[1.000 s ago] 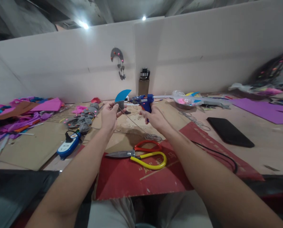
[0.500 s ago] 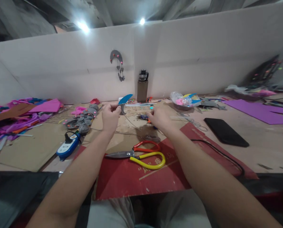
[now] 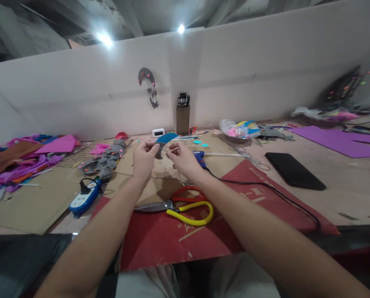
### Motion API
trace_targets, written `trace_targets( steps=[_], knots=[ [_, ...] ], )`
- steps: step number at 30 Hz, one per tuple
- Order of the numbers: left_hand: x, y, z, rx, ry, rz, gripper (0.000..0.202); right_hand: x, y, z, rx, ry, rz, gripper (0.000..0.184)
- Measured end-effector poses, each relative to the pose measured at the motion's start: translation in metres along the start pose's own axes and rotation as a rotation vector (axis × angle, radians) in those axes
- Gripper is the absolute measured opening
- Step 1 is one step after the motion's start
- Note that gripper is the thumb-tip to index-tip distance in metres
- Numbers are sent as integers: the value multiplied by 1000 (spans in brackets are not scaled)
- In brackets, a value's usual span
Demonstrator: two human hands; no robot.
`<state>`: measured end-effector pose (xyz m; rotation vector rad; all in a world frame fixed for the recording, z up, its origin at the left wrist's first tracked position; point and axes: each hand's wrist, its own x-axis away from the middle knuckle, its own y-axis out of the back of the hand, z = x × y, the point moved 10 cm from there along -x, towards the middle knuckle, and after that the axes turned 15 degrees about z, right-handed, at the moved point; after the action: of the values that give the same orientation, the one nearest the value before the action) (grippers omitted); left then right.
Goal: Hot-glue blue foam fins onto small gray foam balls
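Observation:
Between the thumb and fingers of my left hand [image 3: 144, 159] is a curved felt piece [image 3: 167, 138], blue on one side and grey on the other. My right hand [image 3: 185, 159] is closed in a pinch at the piece's right edge, on what looks like a thin grey cord. Just beyond my right hand lies a blue glue gun [image 3: 200, 157], partly hidden, with a clear glue stick [image 3: 224, 155] at its back. Below both hands, large scissors [image 3: 189, 211] with red and yellow handles rest on red cardboard [image 3: 154, 244].
Grey felt shapes [image 3: 106, 159] and a blue power strip [image 3: 85, 198] lie left. A bottle [image 3: 183, 118] stands by the wall, where a grey moon ornament [image 3: 146, 77] hangs. A black phone [image 3: 293, 170] and purple sheet [image 3: 330, 142] lie right; a black cable [image 3: 265, 186] crosses the cardboard.
My right hand has moved left from the glue gun area to the felt piece and now pinches at it. The glue gun and small turquoise pieces show more plainly.

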<state>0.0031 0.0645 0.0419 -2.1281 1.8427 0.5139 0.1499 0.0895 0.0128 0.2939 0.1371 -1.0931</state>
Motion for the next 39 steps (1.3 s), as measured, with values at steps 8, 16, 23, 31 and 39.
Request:
trace_targets(
  steps=[8,16,23,31,39],
  knots=[
    [4,-15,3,338,90,40,19,7,15,26,143,198,-94,16],
    [5,-25,10,467,139,105,10,11,29,23,98,185,-200,21],
    [6,-27,10,469,145,115,7,15,32,26,61,190,-222,19],
    [6,-31,8,439,132,142,10,16,34,29,7,206,-230,20],
    [7,-32,8,432,150,154,10,17,37,30,-10,213,-233,21]
  ],
)
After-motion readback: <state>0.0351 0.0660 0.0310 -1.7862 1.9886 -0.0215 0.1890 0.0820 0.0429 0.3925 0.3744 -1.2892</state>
